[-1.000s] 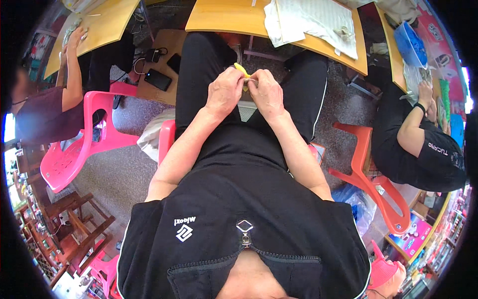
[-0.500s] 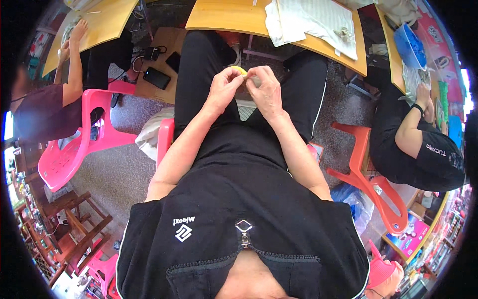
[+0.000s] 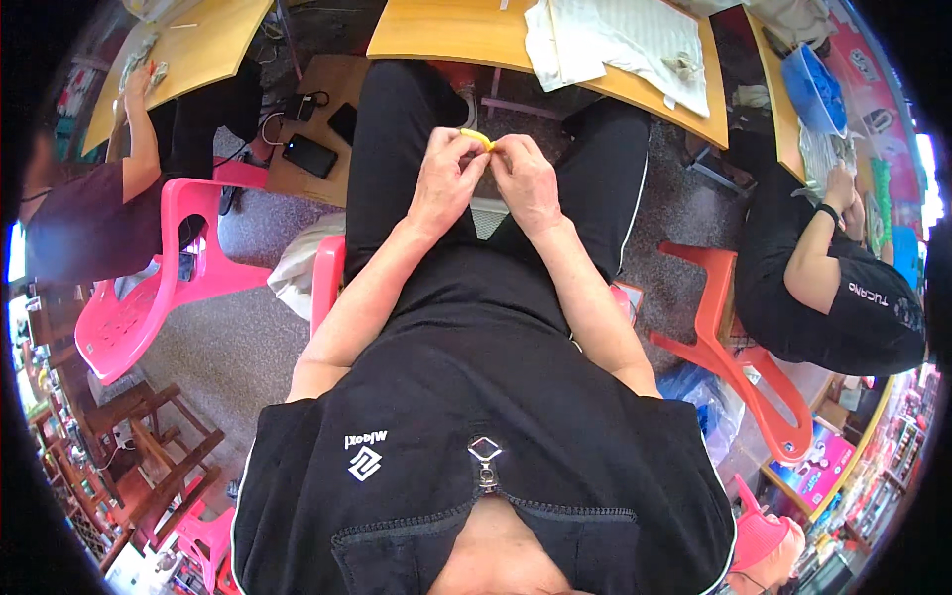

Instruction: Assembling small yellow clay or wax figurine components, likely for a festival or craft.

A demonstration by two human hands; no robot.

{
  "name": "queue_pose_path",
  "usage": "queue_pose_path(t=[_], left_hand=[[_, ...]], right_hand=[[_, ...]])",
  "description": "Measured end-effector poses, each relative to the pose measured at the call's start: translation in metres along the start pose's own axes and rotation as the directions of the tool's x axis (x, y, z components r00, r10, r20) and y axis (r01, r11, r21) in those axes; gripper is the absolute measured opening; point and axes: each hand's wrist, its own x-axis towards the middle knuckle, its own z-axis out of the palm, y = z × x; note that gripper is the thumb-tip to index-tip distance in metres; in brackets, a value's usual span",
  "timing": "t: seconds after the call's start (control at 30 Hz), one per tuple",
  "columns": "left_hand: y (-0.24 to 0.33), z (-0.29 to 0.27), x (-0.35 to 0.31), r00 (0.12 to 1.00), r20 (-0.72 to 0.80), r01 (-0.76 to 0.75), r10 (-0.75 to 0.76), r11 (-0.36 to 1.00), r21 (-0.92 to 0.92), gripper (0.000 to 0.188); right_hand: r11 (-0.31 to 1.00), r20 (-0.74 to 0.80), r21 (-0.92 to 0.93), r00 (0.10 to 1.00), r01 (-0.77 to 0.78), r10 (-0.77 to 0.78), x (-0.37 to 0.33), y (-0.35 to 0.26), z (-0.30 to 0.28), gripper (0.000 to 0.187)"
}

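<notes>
Between my two hands, above my lap, is a small curved yellow piece (image 3: 476, 136); it is too small for me to tell its kind. My left hand (image 3: 445, 178) pinches it between thumb and fingers, and its yellow end shows past the index finger. From the other side my right hand (image 3: 526, 178) closes thumb and fingertips on the piece's right end. The fingertips of both hands nearly meet. Part of the yellow piece is hidden under the fingers.
Ahead stands a wooden table (image 3: 436, 30) with a white cloth (image 3: 635, 50) on it. Phones lie on a cardboard box (image 3: 327, 89). A pink chair (image 3: 178, 268) and an orange chair (image 3: 714, 337) flank me. One person (image 3: 99, 198) works at left, another (image 3: 823, 268) at right.
My right hand's fingers have come in tighter on the yellow piece, and more of it shows. The person at left has lowered a hand on their table.
</notes>
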Motion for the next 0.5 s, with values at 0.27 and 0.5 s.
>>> queue_pose_path(t=[0.27, 0.5], left_hand=[[-0.012, 0.002, 0.001, 0.943, 0.215, 0.33, -0.252, 0.66, -0.675, 0.026], [-0.018, -0.007, 0.005, 0.869, 0.213, 0.431, -0.447, 0.47, -0.771, 0.044]], right_hand=[[0.836, 0.124, 0.338, 0.901, -0.432, 0.415, 0.001, 0.004, -0.001, 0.019], [0.381, 0.518, 0.638, 0.74, -0.668, 0.429, 0.011, -0.006, -0.016, 0.034]])
